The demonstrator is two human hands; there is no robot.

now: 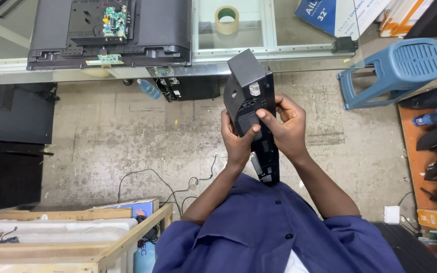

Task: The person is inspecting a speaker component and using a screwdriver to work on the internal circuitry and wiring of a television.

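Black plastic cover — clasped between both hands' fingers.

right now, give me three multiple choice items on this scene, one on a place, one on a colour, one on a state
1. Where is the roll of tape?
A. on the glass table
B. on the floor
C. on the stool

2. What colour is the plastic stool?
A. red
B. blue
C. white

3. How is the black plastic part held?
A. lying on the floor
B. by one hand
C. by both hands

Answers:
1 A, the tape sits on the glass top.
2 B, its seat and legs are blue.
3 C, the left hand and right hand both grip it above the floor.
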